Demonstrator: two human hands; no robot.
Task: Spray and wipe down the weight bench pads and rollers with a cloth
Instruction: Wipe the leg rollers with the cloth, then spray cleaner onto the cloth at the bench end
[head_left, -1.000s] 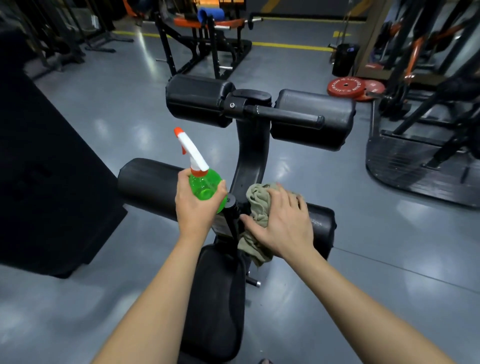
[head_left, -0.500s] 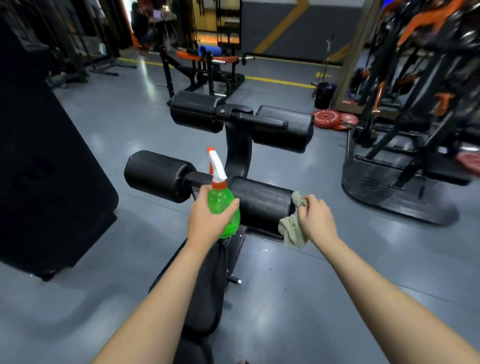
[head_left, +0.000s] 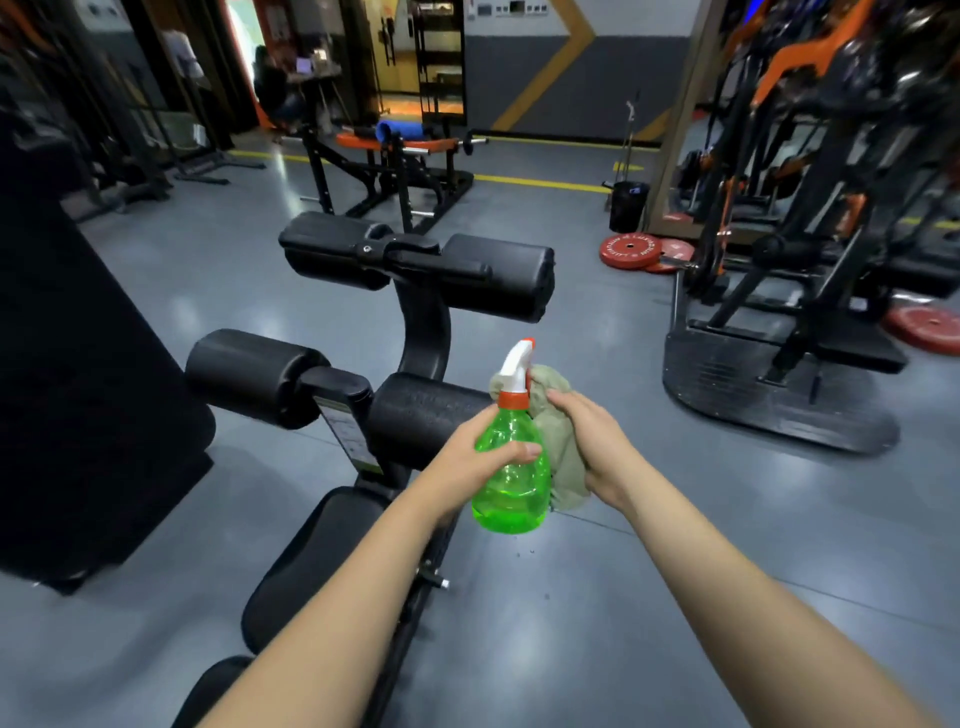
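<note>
Left hand (head_left: 470, 457) gripping green bottle (head_left: 511, 467), blocking the end of the lower right roller (head_left: 426, 415). Right hand (head_left: 592, 447) clutching cloth (head_left: 558, 447), pressing against that roller end behind the bottle. Upper rollers (head_left: 498, 278) sitting beyond, seat pad (head_left: 322, 551) below. Red plates (head_left: 629, 251) lying on floor (head_left: 597, 597) at right, well apart.

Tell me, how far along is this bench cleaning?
Hard to tell what is finished: no pad looks clearly wet or wiped. In hand: the left hand holds the green spray bottle, and the right hand presses the cloth at the right end of the lower right roller. Seemingly left: the lower left roller, the upper rollers and the seat pad.
</note>
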